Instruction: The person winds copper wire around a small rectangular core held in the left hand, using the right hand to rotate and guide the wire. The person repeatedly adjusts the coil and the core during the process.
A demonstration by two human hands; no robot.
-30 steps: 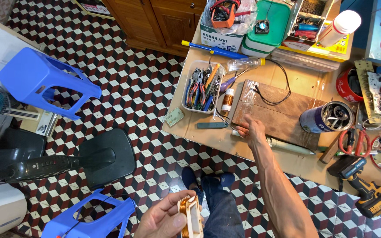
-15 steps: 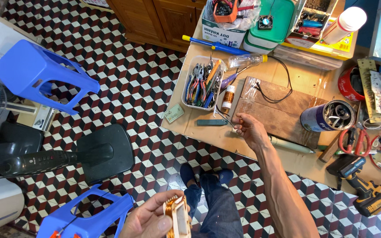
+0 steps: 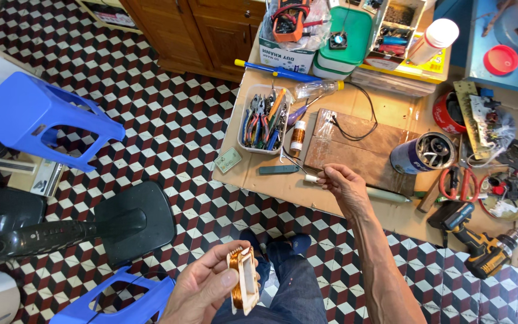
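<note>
Left hand (image 3: 208, 288) grips copper wire coil (image 3: 242, 287) low over the tiled floor (image 3: 181, 138). Right hand (image 3: 343, 183) pinches small white tool (image 3: 311, 178) above desk (image 3: 385, 111), beside tray of pliers (image 3: 263, 120).

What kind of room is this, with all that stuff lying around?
Probably a home repair workshop. A tray of pliers and a cordless drill lie on the cardboard-covered bench, and the left hand holds a copper wire coil.
</note>
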